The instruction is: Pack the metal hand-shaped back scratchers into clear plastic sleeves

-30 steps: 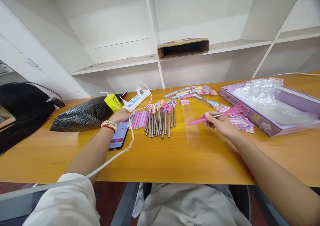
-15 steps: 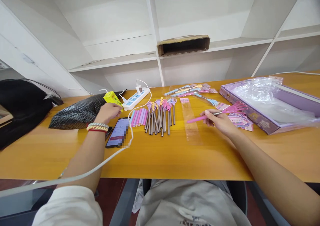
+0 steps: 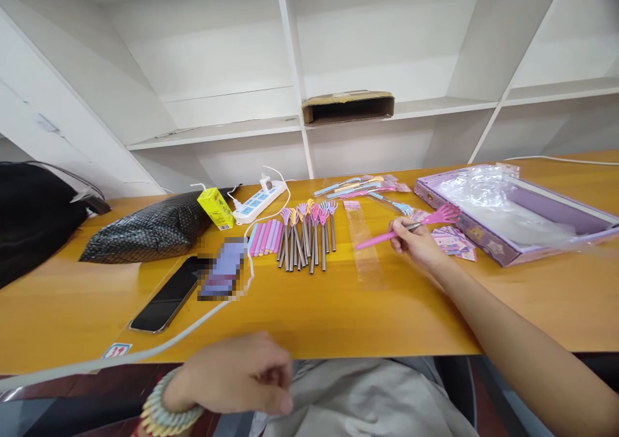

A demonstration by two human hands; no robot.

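Observation:
My right hand (image 3: pixel 411 238) is closed round a pink back scratcher (image 3: pixel 377 239) with a hand-shaped head and a metal shaft. Its handle end is over a clear plastic sleeve (image 3: pixel 363 253) lying on the table. At the table's front edge, in front of my lap, my left hand (image 3: pixel 242 369) is loosely curled, with nothing visible in it. In the middle lie several metal rods (image 3: pixel 304 247) topped with small coloured hands. Left of them is a row of pink, purple and blue handles (image 3: pixel 265 237). Several bagged back scratchers (image 3: pixel 360 185) lie behind.
At right stands a purple box (image 3: pixel 493 250) with clear plastic in it, beside printed cards (image 3: pixel 454 242). On the left are two phones, one black (image 3: pixel 167 295), a yellow drink carton (image 3: pixel 216 209), a black bag (image 3: pixel 145 231) and a power strip (image 3: pixel 261 203). A white cable (image 3: pixel 193 327) crosses the front left.
My left hand has let go of the yellow carton, now standing by the black bag, and come back to the table's front edge. My right hand still holds the pink back scratcher.

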